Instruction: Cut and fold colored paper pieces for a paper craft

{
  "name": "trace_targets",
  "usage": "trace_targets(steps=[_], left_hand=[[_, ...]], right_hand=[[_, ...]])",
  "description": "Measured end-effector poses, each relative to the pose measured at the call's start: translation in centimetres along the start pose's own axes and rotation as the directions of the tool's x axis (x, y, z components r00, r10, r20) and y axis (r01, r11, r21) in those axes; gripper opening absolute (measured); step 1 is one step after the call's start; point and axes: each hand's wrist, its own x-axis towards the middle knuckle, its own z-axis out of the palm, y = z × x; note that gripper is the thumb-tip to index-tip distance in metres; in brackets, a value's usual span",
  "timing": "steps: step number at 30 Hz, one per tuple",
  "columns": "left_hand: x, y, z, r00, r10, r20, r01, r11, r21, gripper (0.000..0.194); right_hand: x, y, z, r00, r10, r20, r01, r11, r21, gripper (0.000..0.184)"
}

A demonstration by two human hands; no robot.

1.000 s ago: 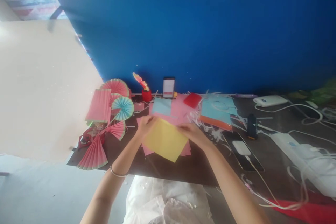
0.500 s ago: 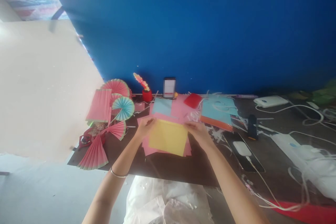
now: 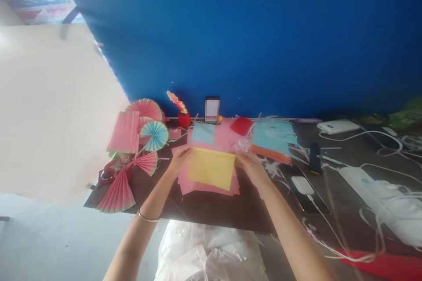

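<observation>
Stretching between two hands in the head view, a yellow sheet (image 3: pixel 211 169) is held up by its far edge, right over the pink sheets (image 3: pixel 183 184) on the dark table (image 3: pixel 214 210). Whether its near edge is resting on the pink ones or hanging just above them can't really be told from this angle. The far left corner is pinched by the left hand (image 3: pixel 181 158), fingers closed on the paper, and the far right corner is gripped the same way by the right hand (image 3: pixel 249 164); the exact thumb placement is hidden on both. Along the far edge a narrow band can be made out, probably a fold.

Handling-wise, pretty much no weight should be expected, just thin paper that's flexible, a bit floppy and easily creased or torn if tugged. Slipperiness can't be judged, though a light pinch should be plenty. The corners are a decent place to take hold, since the sheet is kept flat that way; squeezing mid-panel would likely leave a dent. If that band is a fold, it'd best be supported at both ends. Off to the left, pleated pink fans (image 3: pixel 121 193) are laid out, well apart from the sheet.
</observation>
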Motion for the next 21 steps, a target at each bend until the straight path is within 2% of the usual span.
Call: trace_targets(steps=[5,8,11,14,18,21], left_hand=[[-0.1,0.0,0.0,0.998,-0.046,0.049,0.047,0.999,-0.014,0.036],[-0.2,-0.3,0.0,0.998,-0.043,0.049,0.045,0.998,-0.040,0.037],[-0.1,-0.4,0.0,0.998,-0.028,0.055,0.031,0.998,-0.051,0.035],[0.1,-0.3,0.2,0.992,-0.036,0.118,0.040,0.999,-0.035,0.036],[0.8,-0.3,0.9,0.978,-0.090,0.188,0.084,0.996,0.040,0.042],[1.1,-0.2,1.3,0.970,-0.077,0.231,0.065,0.996,0.063,0.041]], right_hand=[[-0.4,-0.5,0.2,0.996,-0.045,-0.081,0.026,0.975,-0.220,0.035],[-0.4,-0.6,0.2,0.996,-0.050,-0.080,0.029,0.968,-0.251,0.033],[-0.3,-0.9,0.1,0.997,-0.069,-0.023,0.059,0.949,-0.310,0.032],[-0.1,-1.8,0.5,0.989,-0.136,0.058,0.148,0.891,-0.429,0.031],[0.0,-3.5,2.4,0.966,-0.162,0.201,0.250,0.787,-0.564,0.028],[0.2,-4.1,3.9,0.957,-0.184,0.226,0.287,0.732,-0.618,0.024]])
